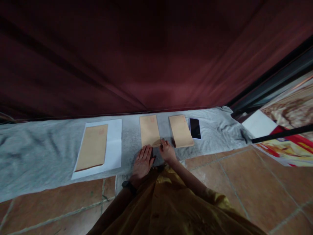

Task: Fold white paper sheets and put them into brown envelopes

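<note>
1. Middle envelope (149, 130): flat on grey cloth (130, 133), between the other two envelopes, near end under the person's fingers. Soft backing; a crease pressed here could run crooked.
2. Left hand (143, 160): open, flat, fingers extended over the near edge, gripping nothing visible. Uneven pressure might skew the paper.
3. Right hand (167, 151): fingers curled at the near right corner; cannot tell whether paper is pinched. A hard tug there could tear or dog-ear it.
4. Right envelope (181, 131): just beside the right hand; a stray knuckle could nudge it into the phone (195, 128).
5. Left envelope (93, 147): on white paper (114, 143), well apart; rumpling cloth could shift both.
</note>
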Tool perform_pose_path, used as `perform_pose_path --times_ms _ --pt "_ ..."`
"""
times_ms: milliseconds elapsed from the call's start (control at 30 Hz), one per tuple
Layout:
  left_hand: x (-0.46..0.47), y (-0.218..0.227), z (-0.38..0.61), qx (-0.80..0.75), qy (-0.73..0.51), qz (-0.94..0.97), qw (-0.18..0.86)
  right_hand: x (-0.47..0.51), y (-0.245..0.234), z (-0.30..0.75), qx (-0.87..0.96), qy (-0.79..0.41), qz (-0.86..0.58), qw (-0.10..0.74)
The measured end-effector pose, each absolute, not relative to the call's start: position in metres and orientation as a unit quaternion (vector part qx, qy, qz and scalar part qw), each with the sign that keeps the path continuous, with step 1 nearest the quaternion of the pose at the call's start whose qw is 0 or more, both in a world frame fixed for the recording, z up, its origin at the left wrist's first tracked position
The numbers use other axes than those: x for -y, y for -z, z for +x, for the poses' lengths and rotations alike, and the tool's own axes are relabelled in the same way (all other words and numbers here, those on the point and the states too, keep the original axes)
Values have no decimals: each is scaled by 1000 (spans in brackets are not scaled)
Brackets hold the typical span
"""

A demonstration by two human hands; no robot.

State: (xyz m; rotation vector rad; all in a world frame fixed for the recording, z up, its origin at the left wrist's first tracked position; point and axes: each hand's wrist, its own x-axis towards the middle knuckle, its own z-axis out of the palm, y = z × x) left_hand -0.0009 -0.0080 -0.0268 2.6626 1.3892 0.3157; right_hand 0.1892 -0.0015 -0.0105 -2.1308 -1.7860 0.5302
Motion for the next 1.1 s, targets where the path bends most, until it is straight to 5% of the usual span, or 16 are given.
perform_pose_path --times_ms 200,700,933,1100 --pt "9 26 -1 -460 -118 877 70 -21 15 188 495 -290 -767 287" --pt "7 1 11 -494 -194 829 175 -20 3 169 426 -394 -693 427" --pt "-19 -34 42 -504 -436 540 514 -9 -60 164 683 -81 -681 251" --pt "-27 -29 39 -476 -459 413 626 -1 -63 157 745 -35 -643 174"
